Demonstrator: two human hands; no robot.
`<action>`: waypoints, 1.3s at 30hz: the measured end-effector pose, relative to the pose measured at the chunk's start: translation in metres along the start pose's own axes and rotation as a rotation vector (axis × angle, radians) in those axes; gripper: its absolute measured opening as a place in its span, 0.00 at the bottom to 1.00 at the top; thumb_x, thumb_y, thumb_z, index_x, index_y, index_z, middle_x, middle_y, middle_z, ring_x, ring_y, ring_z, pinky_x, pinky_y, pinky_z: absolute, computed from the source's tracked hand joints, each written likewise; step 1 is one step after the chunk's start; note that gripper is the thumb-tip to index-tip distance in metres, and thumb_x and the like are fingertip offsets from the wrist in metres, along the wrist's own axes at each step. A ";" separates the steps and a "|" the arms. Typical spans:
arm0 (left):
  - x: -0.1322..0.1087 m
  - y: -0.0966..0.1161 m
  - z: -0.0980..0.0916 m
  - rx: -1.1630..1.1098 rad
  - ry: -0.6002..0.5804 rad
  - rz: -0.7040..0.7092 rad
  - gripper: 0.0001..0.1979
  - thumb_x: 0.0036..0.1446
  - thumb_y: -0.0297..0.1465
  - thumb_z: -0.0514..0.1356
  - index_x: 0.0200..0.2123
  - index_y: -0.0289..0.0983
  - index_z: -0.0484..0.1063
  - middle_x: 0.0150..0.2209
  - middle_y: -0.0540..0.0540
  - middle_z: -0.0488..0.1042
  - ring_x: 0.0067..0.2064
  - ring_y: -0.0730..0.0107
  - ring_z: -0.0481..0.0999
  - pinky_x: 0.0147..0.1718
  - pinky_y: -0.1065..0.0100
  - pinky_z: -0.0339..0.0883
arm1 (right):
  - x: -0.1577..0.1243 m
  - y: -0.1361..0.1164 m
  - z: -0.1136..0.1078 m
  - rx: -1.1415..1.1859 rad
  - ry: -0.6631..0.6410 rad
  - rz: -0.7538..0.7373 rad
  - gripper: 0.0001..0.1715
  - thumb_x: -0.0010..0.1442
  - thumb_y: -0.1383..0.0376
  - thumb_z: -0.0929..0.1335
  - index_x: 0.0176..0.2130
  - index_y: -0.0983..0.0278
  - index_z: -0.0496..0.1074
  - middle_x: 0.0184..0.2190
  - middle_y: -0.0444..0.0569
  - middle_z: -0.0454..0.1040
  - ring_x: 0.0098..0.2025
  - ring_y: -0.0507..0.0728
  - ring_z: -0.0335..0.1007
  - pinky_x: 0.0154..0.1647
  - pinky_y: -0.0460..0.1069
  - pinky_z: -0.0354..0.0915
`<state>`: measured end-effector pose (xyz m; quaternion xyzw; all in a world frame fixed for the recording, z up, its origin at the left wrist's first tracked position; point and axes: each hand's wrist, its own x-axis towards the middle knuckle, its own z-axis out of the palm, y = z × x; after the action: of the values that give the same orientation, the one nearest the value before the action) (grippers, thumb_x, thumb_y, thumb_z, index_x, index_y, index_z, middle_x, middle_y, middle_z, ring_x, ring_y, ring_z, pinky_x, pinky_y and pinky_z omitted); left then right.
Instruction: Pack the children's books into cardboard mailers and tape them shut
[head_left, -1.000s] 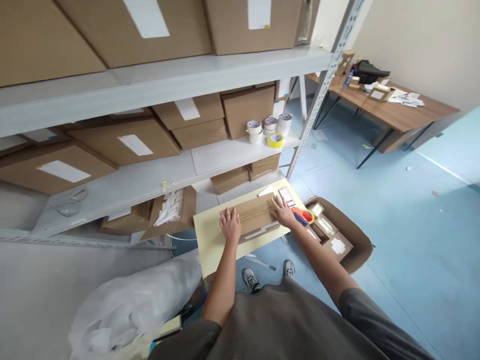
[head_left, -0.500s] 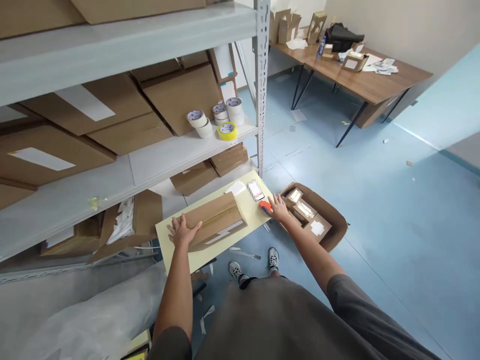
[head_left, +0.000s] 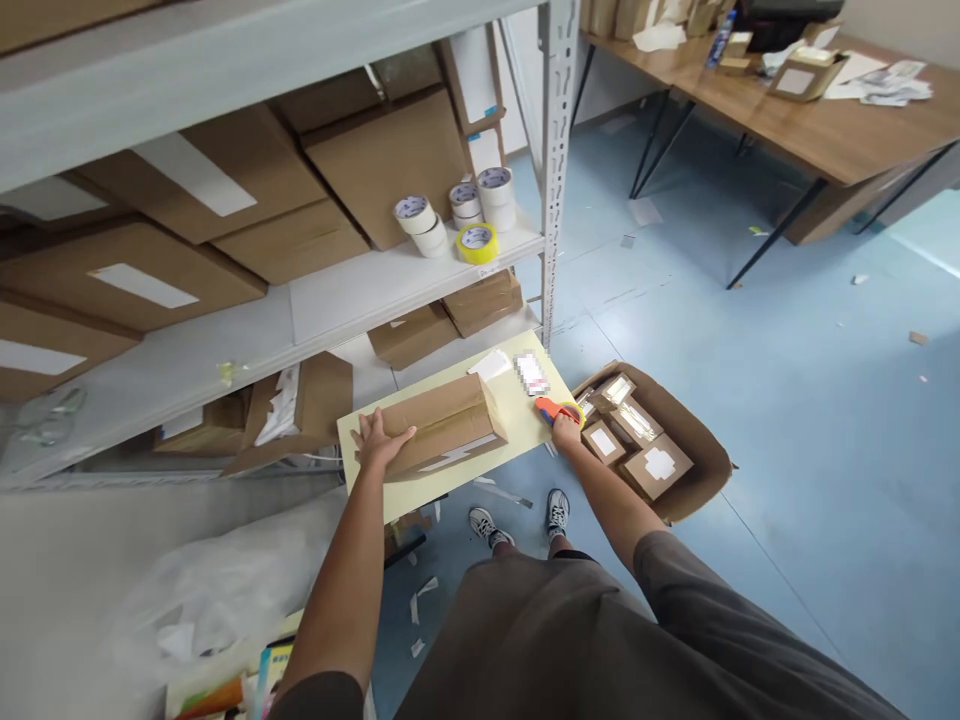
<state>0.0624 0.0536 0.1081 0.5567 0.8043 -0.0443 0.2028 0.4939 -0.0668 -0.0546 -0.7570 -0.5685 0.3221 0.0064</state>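
Observation:
A long cardboard box (head_left: pixel 439 415) lies on a pale yellow board (head_left: pixel 525 433), with a strip of tape along its top and a white label on its near side. My left hand (head_left: pixel 381 443) rests against the box's left end, fingers spread. At the board's right edge, my right hand (head_left: pixel 567 432) is closed around an orange tape dispenser (head_left: pixel 550 408) that carries a yellowish roll. The dispenser is apart from the box. Beyond it a blurred phone-like object (head_left: pixel 531 373) and a white paper (head_left: pixel 490 364) lie on the board.
A large carton (head_left: pixel 701 445) holding several small boxes stands right of the board. A metal shelf (head_left: pixel 551 150) bears cartons, white tape rolls (head_left: pixel 497 200) and a yellow tape roll (head_left: pixel 477 243). Paper scraps (head_left: pixel 424 597) litter the floor. A brown desk (head_left: pixel 750 110) stands behind.
My right hand has closed on the tape dispenser and lifted it, showing its roll. My left hand stays on the box's left end. The camera view has shifted.

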 end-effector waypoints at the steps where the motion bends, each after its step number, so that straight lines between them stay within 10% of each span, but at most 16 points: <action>1: -0.001 0.001 0.001 -0.008 -0.003 -0.006 0.63 0.49 0.62 0.66 0.80 0.49 0.43 0.81 0.44 0.30 0.79 0.31 0.34 0.69 0.28 0.52 | 0.001 -0.001 -0.005 -0.007 -0.008 0.016 0.27 0.72 0.63 0.63 0.64 0.76 0.66 0.56 0.75 0.76 0.58 0.72 0.74 0.60 0.61 0.64; 6: -0.003 -0.001 0.007 -0.060 0.002 0.027 0.60 0.50 0.61 0.67 0.79 0.51 0.45 0.81 0.43 0.33 0.79 0.30 0.36 0.66 0.29 0.58 | -0.001 -0.031 -0.052 0.165 0.132 -0.024 0.31 0.73 0.55 0.62 0.66 0.71 0.63 0.53 0.66 0.79 0.53 0.69 0.78 0.52 0.56 0.68; 11: -0.009 -0.002 0.009 -0.094 -0.003 0.030 0.59 0.52 0.60 0.67 0.79 0.52 0.42 0.81 0.46 0.29 0.79 0.32 0.37 0.67 0.32 0.57 | -0.027 -0.116 -0.109 0.394 0.283 -0.363 0.32 0.69 0.44 0.64 0.60 0.63 0.68 0.47 0.57 0.81 0.44 0.66 0.78 0.42 0.54 0.68; 19: -0.021 -0.008 0.013 -0.193 0.036 0.098 0.57 0.51 0.60 0.67 0.78 0.53 0.48 0.81 0.43 0.32 0.77 0.31 0.43 0.66 0.36 0.55 | -0.044 -0.241 -0.130 0.322 -0.067 -0.681 0.33 0.55 0.34 0.72 0.30 0.60 0.70 0.24 0.43 0.71 0.28 0.55 0.66 0.30 0.48 0.58; 28: -0.026 -0.018 0.007 -0.447 0.038 0.122 0.50 0.53 0.53 0.69 0.76 0.48 0.58 0.81 0.40 0.36 0.79 0.32 0.35 0.70 0.37 0.46 | -0.042 -0.235 -0.120 0.263 -0.082 -0.667 0.34 0.54 0.33 0.71 0.28 0.59 0.67 0.23 0.43 0.69 0.27 0.55 0.64 0.29 0.49 0.57; 32: -0.042 -0.012 0.004 -0.765 0.182 0.290 0.36 0.63 0.53 0.62 0.68 0.42 0.71 0.76 0.35 0.58 0.78 0.39 0.47 0.71 0.46 0.52 | -0.051 -0.236 -0.115 0.255 -0.079 -0.653 0.34 0.55 0.33 0.71 0.28 0.59 0.67 0.23 0.43 0.69 0.27 0.55 0.64 0.29 0.49 0.58; 35: -0.050 -0.001 0.003 -1.118 -0.057 0.479 0.31 0.63 0.57 0.60 0.53 0.37 0.83 0.58 0.34 0.80 0.63 0.45 0.75 0.61 0.53 0.66 | -0.055 -0.233 -0.114 0.267 -0.075 -0.649 0.33 0.55 0.34 0.71 0.29 0.60 0.68 0.25 0.44 0.71 0.28 0.56 0.65 0.30 0.49 0.59; 39: -0.053 0.009 0.002 -1.342 -0.395 0.544 0.31 0.49 0.57 0.72 0.39 0.33 0.86 0.42 0.37 0.85 0.46 0.51 0.81 0.51 0.56 0.71 | -0.057 -0.227 -0.113 0.295 -0.065 -0.643 0.32 0.56 0.35 0.71 0.32 0.60 0.71 0.27 0.45 0.74 0.31 0.57 0.68 0.32 0.50 0.62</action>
<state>0.0868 0.0102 0.1279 0.4745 0.4414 0.4082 0.6430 0.3472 0.0048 0.1478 -0.5198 -0.7250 0.4060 0.1985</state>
